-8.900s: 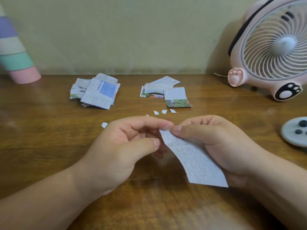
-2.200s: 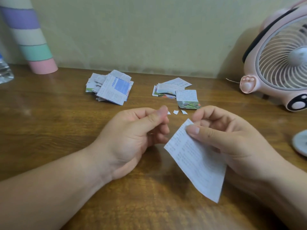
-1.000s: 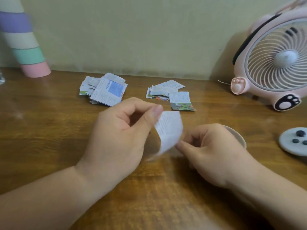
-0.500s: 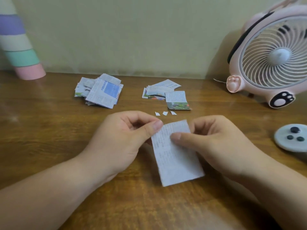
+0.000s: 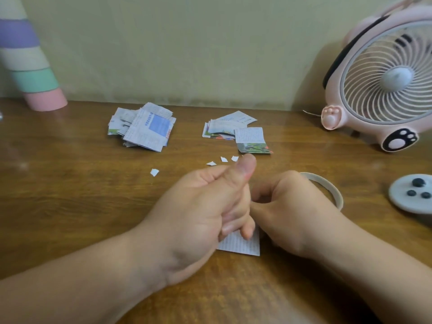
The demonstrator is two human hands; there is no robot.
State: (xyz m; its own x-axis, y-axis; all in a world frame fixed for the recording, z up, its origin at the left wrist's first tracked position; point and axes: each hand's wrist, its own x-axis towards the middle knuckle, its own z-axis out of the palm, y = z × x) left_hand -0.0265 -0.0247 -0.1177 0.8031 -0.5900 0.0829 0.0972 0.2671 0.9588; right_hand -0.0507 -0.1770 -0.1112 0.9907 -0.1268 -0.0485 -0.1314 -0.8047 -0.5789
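The wooden bench (image 5: 70, 206) fills the view and runs off both sides and the near edge. The printed slip (image 5: 240, 245) lies low at its middle, between the two hands.

Far right of the slip and beyond it stands a pink fan (image 5: 385, 90) with paw-print feet, its top and right side cut off by the frame. Far left of the slip and beyond it leans a pastel-striped tube (image 5: 30, 73), of which only the lower part shows.

The left grip (image 5: 205, 213) covers most of the slip. Its fingers are curled down onto the paper and its thumb sticks up clear of it. The right grip (image 5: 297, 213) sits just right of the slip with its fingers curled in. The left hand hides whether it holds the paper, so I cannot tell.

Beyond the slip and to its left is a heap of cut papers (image 5: 145, 127). Straight beyond the slip is a smaller heap (image 5: 233, 132). The print on both is too fine to read.

Right of the slip a grey disc (image 5: 411, 195) with dark studs is cut by the frame edge. A tape roll (image 5: 327, 185) peeks out from behind the right hand.

Only the slip's near corner shows. Tiny white scraps (image 5: 224, 159) are dotted just beyond the left thumb.
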